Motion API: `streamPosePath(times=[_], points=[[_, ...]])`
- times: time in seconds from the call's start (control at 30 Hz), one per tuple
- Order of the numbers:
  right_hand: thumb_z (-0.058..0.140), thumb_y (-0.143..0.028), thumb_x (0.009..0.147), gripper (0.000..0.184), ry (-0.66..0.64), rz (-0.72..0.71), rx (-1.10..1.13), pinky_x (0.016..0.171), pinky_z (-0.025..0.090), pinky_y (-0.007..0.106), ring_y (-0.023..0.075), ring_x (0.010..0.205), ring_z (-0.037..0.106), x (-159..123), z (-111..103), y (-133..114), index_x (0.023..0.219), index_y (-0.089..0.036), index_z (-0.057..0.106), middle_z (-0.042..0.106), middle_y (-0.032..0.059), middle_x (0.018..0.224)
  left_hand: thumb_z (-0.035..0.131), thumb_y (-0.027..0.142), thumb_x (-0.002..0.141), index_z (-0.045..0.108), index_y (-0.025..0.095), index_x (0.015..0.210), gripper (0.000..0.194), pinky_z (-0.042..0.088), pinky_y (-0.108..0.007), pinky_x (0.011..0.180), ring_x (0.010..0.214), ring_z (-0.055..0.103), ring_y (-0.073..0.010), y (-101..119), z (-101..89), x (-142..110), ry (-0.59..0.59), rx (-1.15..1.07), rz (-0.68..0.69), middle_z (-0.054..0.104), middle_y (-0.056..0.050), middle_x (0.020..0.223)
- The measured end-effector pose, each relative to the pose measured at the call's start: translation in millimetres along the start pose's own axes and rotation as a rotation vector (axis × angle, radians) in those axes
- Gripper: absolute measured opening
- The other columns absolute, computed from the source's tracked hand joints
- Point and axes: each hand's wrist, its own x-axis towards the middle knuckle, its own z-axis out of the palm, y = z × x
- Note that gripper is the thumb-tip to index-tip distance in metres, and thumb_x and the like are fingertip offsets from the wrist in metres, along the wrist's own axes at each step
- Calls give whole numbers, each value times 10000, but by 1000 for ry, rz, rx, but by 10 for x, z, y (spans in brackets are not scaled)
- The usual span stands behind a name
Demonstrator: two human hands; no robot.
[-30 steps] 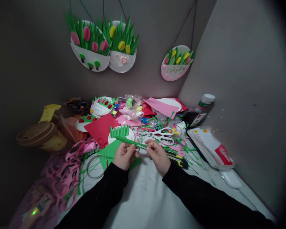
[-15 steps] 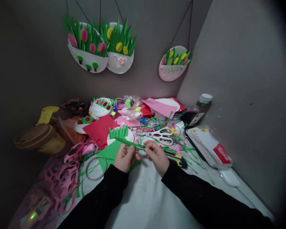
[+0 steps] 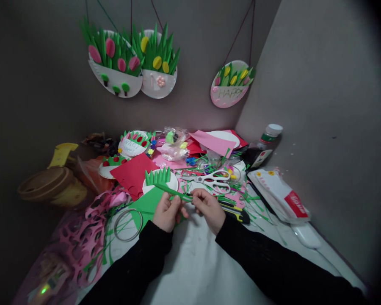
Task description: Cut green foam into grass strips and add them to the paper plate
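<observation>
A narrow green paper leaf (image 3: 165, 189) is stretched between my two hands above the table, its pointed end toward the upper left. My left hand (image 3: 169, 212) pinches it near the middle, fingers closed. At its right end, my right hand (image 3: 208, 208) grips it between thumb and fingertips, where a thin pale strip shows on the leaf. Just behind lies a white paper plate (image 3: 173, 182) with a row of green paper leaves (image 3: 158, 176) standing on it. Green paper (image 3: 146, 203) lies beneath my left hand.
White-handled scissors (image 3: 212, 181) lie behind my right hand, a yellow-black cutter (image 3: 236, 212) beside it. A tape roll (image 3: 128, 224) rests left, near pink paper scraps (image 3: 82, 233). Red paper (image 3: 135, 171), a bottle (image 3: 271, 133) and a tissue pack (image 3: 279, 197) stand around. Decorated plates (image 3: 230, 95) hang behind.
My left hand has shifted very slightly along the green leaf. My right hand keeps its grip, and the view has moved a little.
</observation>
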Motion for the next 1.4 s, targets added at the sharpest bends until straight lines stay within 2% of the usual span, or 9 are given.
streamPosePath(times=[0.27, 0.4, 0.6, 0.7, 0.8, 0.9, 1.07, 1.27, 1.4], points=[[580, -430, 737, 289, 24, 156, 166, 363, 194, 190, 60, 412, 380, 0, -6, 2, 842, -160, 592, 509, -21, 608, 575, 534, 727, 430, 192, 783, 375, 196, -123, 275, 253, 355, -36, -39, -52, 41, 114, -6, 29, 576, 46, 429], [593, -395, 697, 286, 56, 242, 218, 353, 233, 178, 78, 432, 401, 5, 5, -57, 840, -148, 602, 498, -21, 548, 617, 509, 701, 429, 197, 799, 377, 217, -119, 274, 287, 420, -42, 4, -53, 45, 193, -50, 74, 583, 60, 490], [587, -244, 668, 157, 72, 148, 175, 355, 225, 165, 51, 394, 388, -16, 11, -51, 808, -183, 552, 532, -44, 576, 661, 470, 663, 406, 192, 758, 389, 255, -115, 268, 346, 493, -49, 73, -54, 66, 232, -120, 37, 597, 60, 575], [565, -276, 697, 124, 33, 139, 128, 350, 194, 171, 38, 356, 357, -34, 8, -29, 754, -169, 538, 514, -49, 545, 662, 467, 657, 391, 195, 756, 396, 249, -114, 262, 353, 506, -54, 58, -61, 77, 226, -135, 3, 608, 57, 586], [505, -386, 776, 218, 7, 103, 74, 351, 206, 182, 46, 353, 355, -61, 6, -33, 816, -173, 535, 514, -42, 564, 648, 481, 664, 383, 198, 745, 395, 242, -120, 259, 348, 506, -62, 25, -61, 74, 206, -119, -18, 614, 49, 577], [506, -437, 797, 260, -49, 25, -63, 365, 241, 197, 62, 381, 366, -88, 1, -50, 868, -189, 531, 509, -40, 585, 608, 521, 690, 402, 199, 759, 388, 215, -130, 264, 286, 424, -52, -12, -43, 50, 143, -47, -25, 586, 53, 486], [555, -363, 784, 227, -32, -108, -270, 416, 266, 212, 83, 449, 354, -92, -9, -54, 644, -197, 489, 432, -47, 525, 587, 527, 711, 415, 192, 721, 377, 184, -132, 301, 269, 301, -20, -63, -15, 21, 89, 43, 2, 516, 72, 403], [582, -360, 751, 226, -24, -66, -232, 421, 234, 213, 87, 445, 312, -67, -20, -40, 625, -196, 490, 374, -66, 471, 610, 501, 703, 380, 197, 679, 381, 184, -135, 303, 292, 291, -22, -48, -45, 39, 135, -5, 4, 492, 83, 416], [605, -378, 732, 258, -24, -65, -211, 439, 235, 218, 86, 450, 303, -74, -12, -34, 602, -196, 476, 357, -72, 474, 682, 439, 655, 440, 180, 743, 365, 196, -136, 322, 324, 318, -13, -49, -3, 26, 128, -65, 22, 506, 88, 474]])
